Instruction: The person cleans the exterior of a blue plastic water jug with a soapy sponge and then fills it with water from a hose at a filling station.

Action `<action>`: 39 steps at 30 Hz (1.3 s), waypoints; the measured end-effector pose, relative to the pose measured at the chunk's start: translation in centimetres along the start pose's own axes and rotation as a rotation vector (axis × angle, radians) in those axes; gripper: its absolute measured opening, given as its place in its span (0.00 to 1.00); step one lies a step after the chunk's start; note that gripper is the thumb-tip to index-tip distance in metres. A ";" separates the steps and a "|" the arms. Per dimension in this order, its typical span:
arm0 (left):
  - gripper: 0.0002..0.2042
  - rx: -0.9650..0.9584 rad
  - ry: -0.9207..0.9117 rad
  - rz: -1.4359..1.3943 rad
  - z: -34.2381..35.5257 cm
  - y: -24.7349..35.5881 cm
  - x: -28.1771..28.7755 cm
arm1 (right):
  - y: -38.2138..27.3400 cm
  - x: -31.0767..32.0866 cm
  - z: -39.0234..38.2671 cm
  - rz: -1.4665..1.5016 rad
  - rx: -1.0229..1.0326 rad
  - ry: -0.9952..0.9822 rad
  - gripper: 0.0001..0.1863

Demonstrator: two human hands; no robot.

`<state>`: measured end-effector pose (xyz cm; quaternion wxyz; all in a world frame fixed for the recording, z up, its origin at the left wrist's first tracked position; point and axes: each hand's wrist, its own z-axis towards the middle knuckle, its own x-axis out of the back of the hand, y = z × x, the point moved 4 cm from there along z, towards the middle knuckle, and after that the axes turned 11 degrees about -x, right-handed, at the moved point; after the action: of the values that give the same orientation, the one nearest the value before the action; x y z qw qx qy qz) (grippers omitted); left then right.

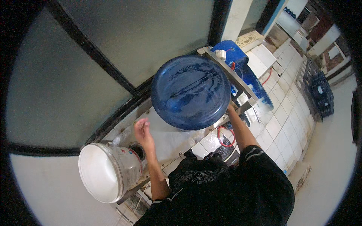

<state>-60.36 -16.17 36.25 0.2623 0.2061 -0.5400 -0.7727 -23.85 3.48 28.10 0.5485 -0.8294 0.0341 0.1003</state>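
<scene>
- A large round blue water jug [190, 92] sits at the centre of the view, its broad base turned up toward the camera and streaked with moisture; it is above or on a pale metal surface [169, 132], and whether the two touch is hidden.
- At the jug's lower right edge is the person's right hand [230, 108]; its fingers are mostly hidden behind the jug, so I cannot tell how far they are open or whether they grip it.
- To the lower left of the jug, clear of it, the left hand [142, 130] is raised with its fingers loosely parted and slightly bent, with no object visible in them.
- Further left and below the jug is a white bucket [130, 164].
- Just right of the jug is a metal frame [235, 77], with a blue tub [260, 88] beyond it.
- Below and right of the jug, a red hose [226, 145] loops over white floor tiles [288, 113].
- Behind the jug are dark-framed frosted panels [158, 37].
- Far right of the jug are dark crates [318, 88].
</scene>
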 end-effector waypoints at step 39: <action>0.08 -0.103 -0.602 0.079 -15.1 0.4 -11.3 | 9.2 7.9 -4.4 -1.093 0.360 0.462 0.17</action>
<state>-42.39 -20.14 32.00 0.1304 -0.0666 -0.5613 -0.8146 -17.07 -3.77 19.84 0.6303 -0.6216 -0.2616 -0.3845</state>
